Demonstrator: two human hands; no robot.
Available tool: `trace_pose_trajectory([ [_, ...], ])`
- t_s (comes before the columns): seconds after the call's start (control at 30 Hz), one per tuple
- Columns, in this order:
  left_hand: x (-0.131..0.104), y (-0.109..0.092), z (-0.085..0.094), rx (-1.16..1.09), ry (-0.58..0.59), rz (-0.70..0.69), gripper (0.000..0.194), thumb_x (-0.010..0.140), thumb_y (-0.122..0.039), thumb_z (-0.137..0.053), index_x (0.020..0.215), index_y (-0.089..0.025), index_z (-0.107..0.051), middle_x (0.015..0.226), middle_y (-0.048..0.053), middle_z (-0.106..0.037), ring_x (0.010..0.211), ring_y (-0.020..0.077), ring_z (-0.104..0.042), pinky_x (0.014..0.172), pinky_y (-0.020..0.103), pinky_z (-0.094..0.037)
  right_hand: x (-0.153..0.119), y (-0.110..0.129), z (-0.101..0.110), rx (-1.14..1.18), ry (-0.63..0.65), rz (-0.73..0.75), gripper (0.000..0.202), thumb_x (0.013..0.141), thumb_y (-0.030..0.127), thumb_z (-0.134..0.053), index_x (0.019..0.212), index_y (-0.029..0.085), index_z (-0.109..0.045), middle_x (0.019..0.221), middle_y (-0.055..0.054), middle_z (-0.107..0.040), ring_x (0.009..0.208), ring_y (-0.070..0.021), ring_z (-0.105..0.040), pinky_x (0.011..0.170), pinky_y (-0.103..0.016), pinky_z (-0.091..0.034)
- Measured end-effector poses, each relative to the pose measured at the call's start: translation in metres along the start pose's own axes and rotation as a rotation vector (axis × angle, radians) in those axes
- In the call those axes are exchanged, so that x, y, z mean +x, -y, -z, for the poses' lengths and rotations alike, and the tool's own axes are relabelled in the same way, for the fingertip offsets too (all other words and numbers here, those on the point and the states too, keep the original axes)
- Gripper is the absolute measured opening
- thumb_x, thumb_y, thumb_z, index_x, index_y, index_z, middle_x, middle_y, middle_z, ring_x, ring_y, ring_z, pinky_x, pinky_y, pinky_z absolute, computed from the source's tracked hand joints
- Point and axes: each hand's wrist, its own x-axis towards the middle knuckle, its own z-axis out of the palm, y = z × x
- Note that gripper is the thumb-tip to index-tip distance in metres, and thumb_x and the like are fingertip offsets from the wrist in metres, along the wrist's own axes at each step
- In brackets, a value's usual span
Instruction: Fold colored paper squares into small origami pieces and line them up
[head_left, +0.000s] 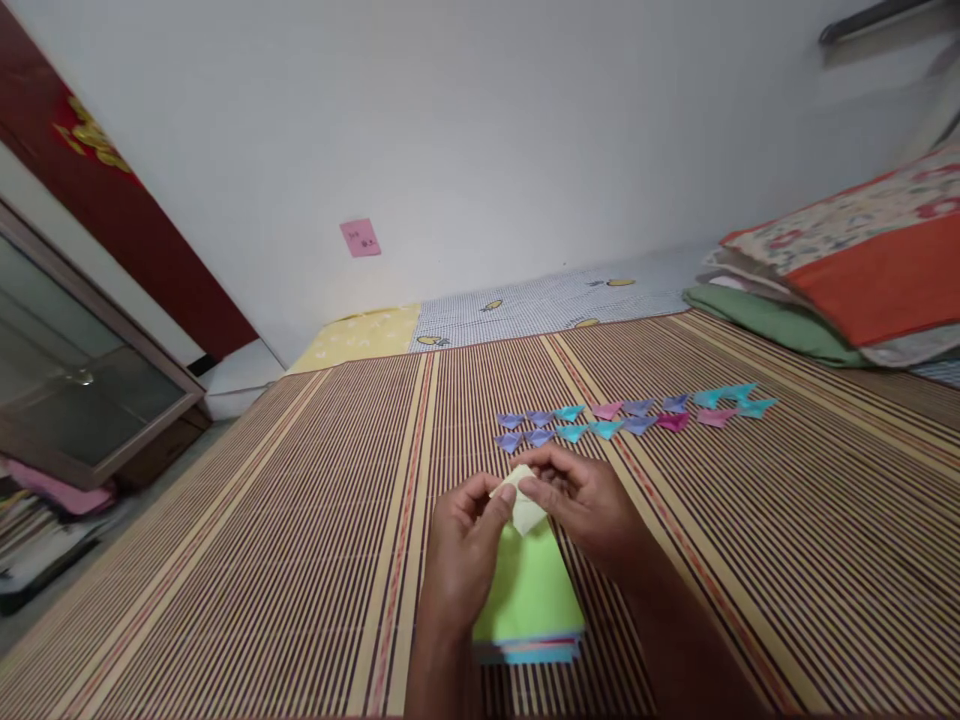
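Both hands pinching a pale yellow paper over the green stack

So my left hand is mostly curled, thumb pressed on the left side of the pale yellow paper. My right hand has its thumb on the paper's upper right, fingers bent behind it, so that one's gripping too. Can't really tell where every fingertip sits, some are hidden.

The paper's small, folded, kinda diamond-shaped, with a point facing down toward me. It's up over the far end of a stack of coloured paper, lime green on top, blue and pink edges peeking out. Just beyond my hands, two rows of folded paper pieces in purple, teal and pink lie on the striped mat.
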Motion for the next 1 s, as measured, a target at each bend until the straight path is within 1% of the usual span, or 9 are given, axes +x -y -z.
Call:
trace_pose_trajectory([
  [0.1,0.002,0.004,-0.001,0.026,-0.015,-0.017,0.025,0.083,-0.035,-0.078,0.072,-0.015,-0.067,0.068,-0.001,-0.059,0.066,0.0120,-0.052,0.062,0.022,-0.041,0.000,-0.003,0.001,0.067,-0.021,-0.009,0.014,0.089,0.033,-0.073,0.086,0.019,-0.072,0.073,0.001,-0.062,0.065,-0.0134,-0.055,0.060,-0.025,-0.043],
  [0.23,0.005,0.007,-0.007,-0.108,-0.041,0.011,0.024,0.073,-0.029,-0.086,0.087,-0.017,-0.071,0.078,0.001,-0.068,0.072,0.0137,-0.060,0.069,0.024,-0.047,0.002,-0.011,0.001,0.381,-0.209,-0.073,0.024,0.083,0.039,-0.080,0.089,0.022,-0.064,0.076,0.001,-0.067,0.065,-0.0140,-0.060,0.060,-0.025,-0.048],
  [0.3,0.005,0.007,-0.010,-0.110,-0.059,-0.010,0.022,0.074,-0.030,-0.085,0.087,-0.017,-0.072,0.077,0.002,-0.071,0.073,0.0142,-0.063,0.069,0.024,-0.048,0.005,-0.015,-0.001,0.470,-0.259,-0.072,0.030,0.080,0.041,-0.082,0.091,0.023,-0.061,0.081,-0.001,-0.069,0.070,-0.0159,-0.064,0.066,-0.027,-0.051],
  [0.37,0.005,0.006,-0.012,-0.097,-0.106,-0.057,0.017,0.080,-0.031,-0.081,0.085,-0.017,-0.072,0.072,0.002,-0.072,0.070,0.0134,-0.064,0.065,0.022,-0.046,0.007,-0.017,-0.005,0.510,-0.245,-0.055,0.033,0.079,0.043,-0.083,0.091,0.023,-0.060,0.082,-0.001,-0.068,0.074,-0.0170,-0.065,0.070,-0.029,-0.052],
  [0.47,0.004,0.006,-0.012,-0.129,-0.178,-0.110,0.015,0.085,-0.032,-0.077,0.084,-0.018,-0.073,0.064,-0.001,-0.069,0.060,0.0098,-0.061,0.058,0.018,-0.042,0.009,-0.016,-0.008,0.480,-0.155,-0.042,0.030,0.081,0.043,-0.080,0.088,0.023,-0.059,0.081,0.000,-0.066,0.075,-0.0172,-0.064,0.072,-0.030,-0.052],
  [0.6,0.005,0.006,-0.007,-0.260,-0.235,-0.099,0.021,0.082,-0.036,-0.081,0.083,-0.017,-0.073,0.063,-0.004,-0.066,0.048,0.0053,-0.058,0.051,0.016,-0.038,0.007,-0.015,-0.007,0.276,-0.035,-0.035,0.023,0.082,0.037,-0.078,0.081,0.021,-0.062,0.076,0.001,-0.063,0.071,-0.0157,-0.060,0.068,-0.029,-0.048],
  [0.77,0.006,0.003,-0.009,-0.395,-0.204,-0.017,0.025,0.074,-0.035,-0.089,0.083,-0.016,-0.075,0.072,-0.001,-0.073,0.051,0.0077,-0.067,0.046,0.014,-0.040,0.007,-0.016,-0.006,0.251,-0.092,-0.012,0.018,0.083,0.032,-0.078,0.082,0.021,-0.064,0.075,0.001,-0.063,0.071,-0.0154,-0.060,0.069,-0.028,-0.048],
  [0.9,0.006,0.001,-0.016,-0.583,-0.169,0.007,0.026,0.066,-0.033,-0.094,0.080,-0.017,-0.078,0.083,0.005,-0.080,0.070,0.0137,-0.076,0.066,0.019,-0.057,0.009,-0.016,-0.010,0.320,-0.086,0.051,0.017,0.081,0.031,-0.080,0.082,0.021,-0.066,0.083,-0.001,-0.067,0.080,-0.0176,-0.065,0.076,-0.031,-0.053],
  [1.0,0.007,0.003,-0.015,-0.522,-0.204,-0.092,0.020,0.071,-0.032,-0.090,0.081,-0.017,-0.080,0.085,0.006,-0.081,0.079,0.0159,-0.077,0.077,0.023,-0.060,0.008,-0.012,-0.011,0.208,-0.111,0.100,0.012,0.084,0.027,-0.075,0.095,0.022,-0.071,0.095,-0.004,-0.069,0.088,-0.0189,-0.066,0.083,-0.033,-0.054],
])
